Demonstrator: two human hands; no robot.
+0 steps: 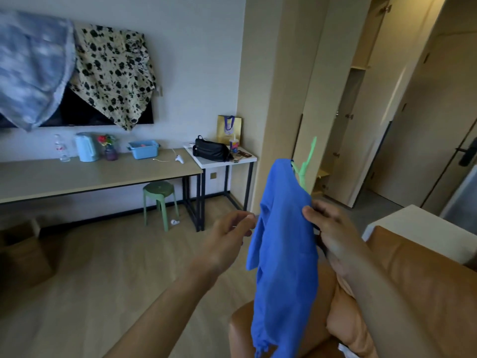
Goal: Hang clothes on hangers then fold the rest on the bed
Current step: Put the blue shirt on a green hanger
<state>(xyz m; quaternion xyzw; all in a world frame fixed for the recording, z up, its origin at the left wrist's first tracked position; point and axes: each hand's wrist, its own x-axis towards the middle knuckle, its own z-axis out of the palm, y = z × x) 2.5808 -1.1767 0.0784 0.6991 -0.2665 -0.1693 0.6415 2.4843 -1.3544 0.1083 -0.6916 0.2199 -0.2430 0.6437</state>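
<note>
A blue garment point(282, 244) hangs draped over a light green hanger point(305, 167), whose hook sticks up above the cloth. My right hand point(329, 228) pinches the garment's right edge near the hanger's shoulder. Just left of the cloth, my left hand point(231, 237) is held out with its fingers loosely curled; whether it touches the fabric is unclear. The lower part of the hanger is hidden by the blue cloth.
A long desk point(103, 177) with a kettle, vase and blue tub stands along the wall, a green stool point(160, 200) under it. A white side table point(224, 160) holds a black bag. Wardrobe doors point(335, 112) stand open at right. A brown sofa point(413, 280) lies below me.
</note>
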